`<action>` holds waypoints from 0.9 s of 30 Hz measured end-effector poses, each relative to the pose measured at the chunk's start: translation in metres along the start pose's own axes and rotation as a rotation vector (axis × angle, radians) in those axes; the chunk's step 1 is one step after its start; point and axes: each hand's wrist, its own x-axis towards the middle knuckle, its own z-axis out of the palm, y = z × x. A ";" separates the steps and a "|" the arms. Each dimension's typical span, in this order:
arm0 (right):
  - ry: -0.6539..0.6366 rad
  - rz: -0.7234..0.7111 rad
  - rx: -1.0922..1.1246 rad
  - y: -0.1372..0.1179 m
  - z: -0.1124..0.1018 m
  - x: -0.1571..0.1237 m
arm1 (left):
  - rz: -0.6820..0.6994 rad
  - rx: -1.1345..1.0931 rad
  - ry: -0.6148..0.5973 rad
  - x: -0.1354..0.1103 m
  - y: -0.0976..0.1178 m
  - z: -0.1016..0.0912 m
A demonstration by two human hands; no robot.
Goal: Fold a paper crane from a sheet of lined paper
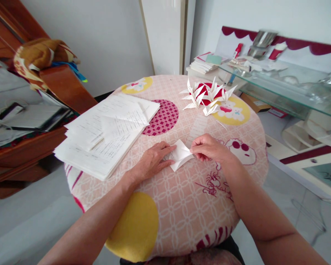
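A small folded piece of white paper (pixel 180 156) lies on the patterned round tablecloth between my hands. My left hand (pixel 157 157) rests at its left side, thumb and fingers apart, with the fingertips touching its edge. At the right corner, my right hand (pixel 205 148) pinches the paper between thumb and forefinger, and the other fingers are curled in. Several folded white paper cranes (pixel 204 96) stand grouped at the far right of the table. To the left lies a stack of printed sheets (pixel 107 143), with some folded sheets on top.
A round table with a pink cloth (pixel 171 206) is in front of me. On the right stands a glass shelf (pixel 278 88) bearing bottles and papers. To the left is a wooden chair (pixel 68 88) with a brown cloth (pixel 41 55) over it.
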 end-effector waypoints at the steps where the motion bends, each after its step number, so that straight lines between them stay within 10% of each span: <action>1: -0.016 0.000 0.044 0.000 0.000 0.000 | -0.003 -0.017 0.008 0.000 0.000 0.000; 17: 0.186 -0.591 -0.479 0.016 0.022 0.016 | -0.116 -0.275 0.179 0.000 -0.006 0.000; 27: 0.304 -0.553 -0.440 0.026 0.044 0.027 | -0.223 -0.267 0.204 0.005 -0.002 0.005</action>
